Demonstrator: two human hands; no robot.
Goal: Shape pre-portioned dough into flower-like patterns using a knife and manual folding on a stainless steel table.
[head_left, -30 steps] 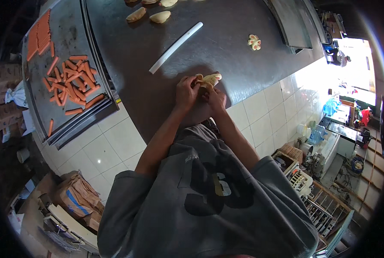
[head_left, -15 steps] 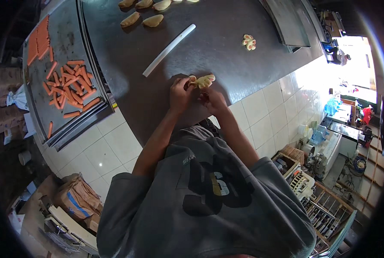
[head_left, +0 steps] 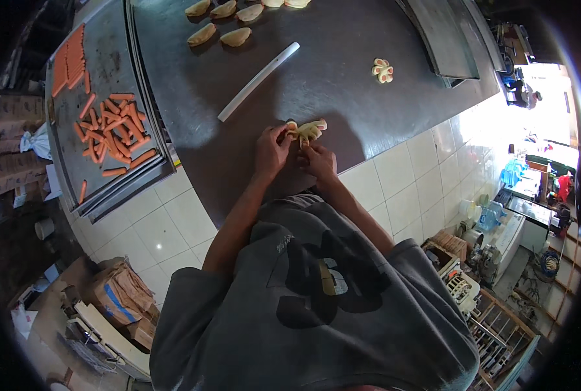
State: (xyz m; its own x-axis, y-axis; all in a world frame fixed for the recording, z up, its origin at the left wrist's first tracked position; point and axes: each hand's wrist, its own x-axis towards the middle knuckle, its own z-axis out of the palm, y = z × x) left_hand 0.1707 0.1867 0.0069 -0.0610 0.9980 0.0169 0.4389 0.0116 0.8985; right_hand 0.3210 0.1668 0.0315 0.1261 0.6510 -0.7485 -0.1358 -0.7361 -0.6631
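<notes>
Both hands are on a piece of dough [head_left: 307, 130] at the near edge of the dark steel table [head_left: 342, 72]. The left hand [head_left: 271, 151] pinches its left end, and the right hand [head_left: 318, 159] pinches it from below, fingertips closed on the dough. It looks like the shaping step: cut segments fanning out, pink filling showing. The next move likely calls for a gentle spreading of those segments without tearing. The piece's long axis runs left to right, fanned end pointing right, toward a finished flower-shaped piece [head_left: 382, 70].
</notes>
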